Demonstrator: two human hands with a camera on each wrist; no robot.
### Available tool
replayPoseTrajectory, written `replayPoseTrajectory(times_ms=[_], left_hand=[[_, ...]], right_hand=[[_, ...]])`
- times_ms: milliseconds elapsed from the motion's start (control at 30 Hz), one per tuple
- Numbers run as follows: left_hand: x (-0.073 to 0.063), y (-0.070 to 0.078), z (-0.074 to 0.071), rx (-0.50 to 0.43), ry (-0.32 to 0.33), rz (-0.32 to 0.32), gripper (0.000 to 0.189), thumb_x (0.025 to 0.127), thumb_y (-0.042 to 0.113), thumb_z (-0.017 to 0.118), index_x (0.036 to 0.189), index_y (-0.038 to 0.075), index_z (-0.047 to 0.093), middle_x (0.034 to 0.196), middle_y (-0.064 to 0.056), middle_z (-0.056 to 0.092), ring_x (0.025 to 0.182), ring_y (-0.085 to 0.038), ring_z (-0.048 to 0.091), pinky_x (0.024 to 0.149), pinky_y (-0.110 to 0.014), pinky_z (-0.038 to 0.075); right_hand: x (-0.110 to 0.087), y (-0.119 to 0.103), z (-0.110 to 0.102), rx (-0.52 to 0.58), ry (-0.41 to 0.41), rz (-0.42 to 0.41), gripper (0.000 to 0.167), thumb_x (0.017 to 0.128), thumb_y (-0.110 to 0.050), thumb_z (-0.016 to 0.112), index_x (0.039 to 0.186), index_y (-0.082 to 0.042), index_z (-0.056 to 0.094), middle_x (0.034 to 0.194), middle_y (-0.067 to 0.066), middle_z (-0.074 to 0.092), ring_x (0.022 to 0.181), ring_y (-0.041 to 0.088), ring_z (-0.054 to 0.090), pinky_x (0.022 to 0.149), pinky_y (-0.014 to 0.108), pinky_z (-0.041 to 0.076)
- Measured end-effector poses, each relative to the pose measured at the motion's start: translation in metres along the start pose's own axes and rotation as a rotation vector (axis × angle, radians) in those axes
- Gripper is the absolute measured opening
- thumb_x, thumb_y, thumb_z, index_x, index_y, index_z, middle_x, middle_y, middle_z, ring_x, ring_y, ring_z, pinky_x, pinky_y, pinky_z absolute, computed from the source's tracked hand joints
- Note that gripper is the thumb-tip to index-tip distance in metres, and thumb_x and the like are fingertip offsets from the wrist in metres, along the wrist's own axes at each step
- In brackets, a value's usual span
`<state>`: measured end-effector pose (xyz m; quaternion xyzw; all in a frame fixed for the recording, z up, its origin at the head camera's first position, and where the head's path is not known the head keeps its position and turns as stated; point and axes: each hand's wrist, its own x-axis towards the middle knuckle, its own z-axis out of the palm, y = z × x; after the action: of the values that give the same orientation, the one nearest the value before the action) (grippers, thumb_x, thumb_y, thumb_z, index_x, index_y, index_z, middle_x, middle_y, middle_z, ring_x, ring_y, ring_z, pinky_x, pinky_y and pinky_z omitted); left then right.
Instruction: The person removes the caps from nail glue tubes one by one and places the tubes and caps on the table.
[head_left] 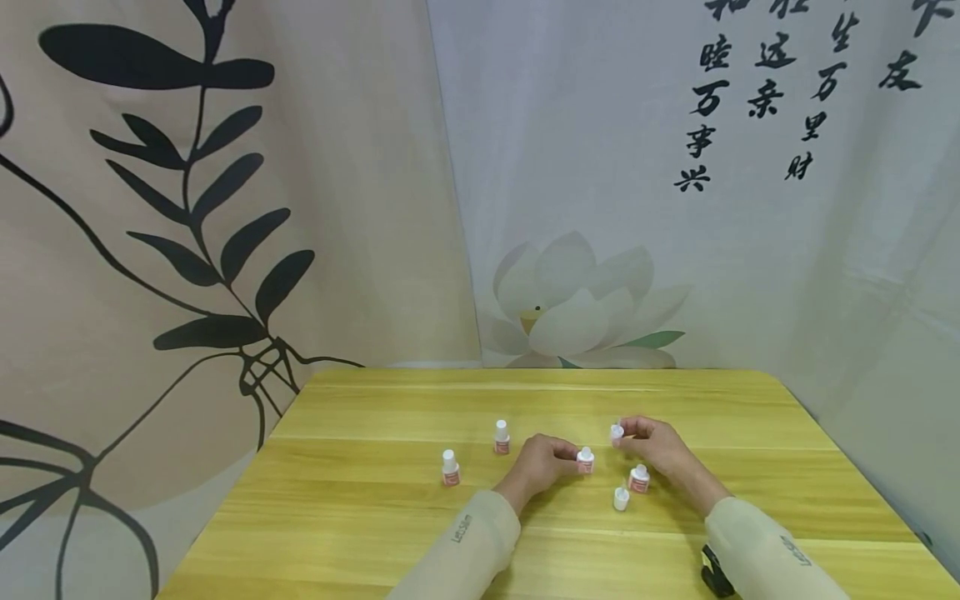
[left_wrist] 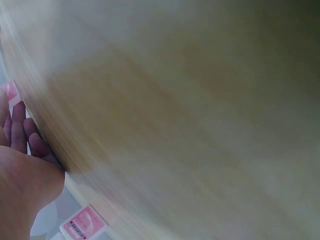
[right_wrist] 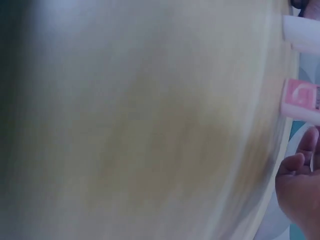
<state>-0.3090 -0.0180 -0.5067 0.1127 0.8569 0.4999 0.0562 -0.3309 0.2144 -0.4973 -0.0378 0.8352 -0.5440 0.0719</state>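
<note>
the left hand (head_left: 543, 463) grips a pink-labelled bottle (head_left: 586, 463) on the wooden table (head_left: 360, 517) — the right hand (head_left: 662, 446) pinches a white cap (head_left: 617, 432) just beyond it, to the right. near the right forearm stands a second bottle (head_left: 639, 479) (a loose cap (head_left: 621, 500) beside it) — and left of the left hand, two capped bottles (head_left: 451, 472).

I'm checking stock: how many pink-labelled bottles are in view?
4: the leftmost bottle; another bottle behind it, rightward; one bottle in the left hand; a bottle near the right hand.
</note>
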Motion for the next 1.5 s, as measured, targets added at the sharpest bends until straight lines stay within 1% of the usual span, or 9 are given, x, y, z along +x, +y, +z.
replayPoseTrajectory(times_ms=[200, 333, 533, 833, 1067, 1333, 1500], left_hand=[[-0.0005, 0.0015, -0.0006, 0.007, -0.003, -0.006, 0.012, 0.081, 0.023, 0.084, 0.089, 0.016, 0.079, 0.085, 0.011, 0.070, 0.082, -0.004, 0.058, 0.082, -0.028, 0.050], [0.0004, 0.0006, -0.0003, 0.013, -0.003, -0.006, 0.013, 0.081, 0.024, 0.084, 0.090, 0.016, 0.079, 0.085, 0.012, 0.070, 0.083, -0.003, 0.058, 0.082, -0.028, 0.050], [-0.0005, 0.0009, -0.0008, 0.013, -0.001, 0.009, 0.014, 0.081, 0.021, 0.084, 0.092, 0.014, 0.079, 0.086, 0.010, 0.071, 0.084, -0.004, 0.059, 0.082, -0.028, 0.051], [-0.0004, 0.0012, -0.0005, 0.012, 0.001, 0.000, 0.013, 0.081, 0.023, 0.084, 0.090, 0.015, 0.079, 0.085, 0.011, 0.071, 0.082, -0.003, 0.058, 0.081, -0.027, 0.051], [-0.0011, 0.0017, -0.0008, 0.013, 0.003, 0.017, 0.013, 0.080, 0.021, 0.084, 0.090, 0.014, 0.079, 0.085, 0.010, 0.071, 0.082, -0.004, 0.058, 0.081, -0.028, 0.051], [0.0009, -0.0002, -0.0009, 0.007, -0.002, 0.006, 0.012, 0.081, 0.022, 0.084, 0.090, 0.016, 0.079, 0.084, 0.012, 0.070, 0.082, -0.003, 0.058, 0.081, -0.027, 0.050], [0.0014, -0.0008, -0.0007, 0.012, -0.009, -0.004, 0.012, 0.082, 0.020, 0.083, 0.091, 0.015, 0.078, 0.085, 0.012, 0.070, 0.083, -0.003, 0.059, 0.081, -0.027, 0.051]], right_hand=[[0.0007, 0.0043, -0.0010, -0.026, -0.019, 0.014, 0.027, 0.089, -0.016, 0.075, 0.110, -0.003, 0.066, 0.105, 0.009, 0.064, 0.092, 0.021, 0.057, 0.077, 0.033, 0.049], [0.0011, 0.0067, -0.0011, -0.042, -0.031, 0.008, 0.025, 0.088, -0.013, 0.075, 0.109, -0.002, 0.067, 0.103, 0.008, 0.064, 0.091, 0.021, 0.056, 0.077, 0.033, 0.048], [0.0007, 0.0075, -0.0006, -0.054, -0.045, 0.004, 0.027, 0.087, -0.013, 0.076, 0.109, -0.001, 0.066, 0.099, 0.007, 0.065, 0.090, 0.021, 0.058, 0.077, 0.032, 0.049], [0.0009, 0.0095, -0.0018, -0.113, -0.079, -0.013, 0.028, 0.086, -0.012, 0.077, 0.109, -0.001, 0.066, 0.098, 0.006, 0.064, 0.090, 0.020, 0.056, 0.079, 0.033, 0.048], [0.0017, 0.0077, 0.0003, -0.148, -0.086, -0.006, 0.025, 0.083, -0.007, 0.079, 0.105, -0.002, 0.067, 0.096, 0.005, 0.064, 0.090, 0.020, 0.055, 0.078, 0.031, 0.047], [0.0005, 0.0032, -0.0006, -0.155, -0.108, -0.011, 0.023, 0.082, -0.003, 0.078, 0.101, 0.000, 0.066, 0.091, 0.006, 0.063, 0.086, 0.021, 0.054, 0.074, 0.031, 0.046], [-0.0003, 0.0011, -0.0031, -0.163, -0.134, -0.016, 0.026, 0.083, 0.000, 0.077, 0.105, 0.002, 0.064, 0.092, 0.007, 0.062, 0.086, 0.021, 0.054, 0.074, 0.031, 0.047]])
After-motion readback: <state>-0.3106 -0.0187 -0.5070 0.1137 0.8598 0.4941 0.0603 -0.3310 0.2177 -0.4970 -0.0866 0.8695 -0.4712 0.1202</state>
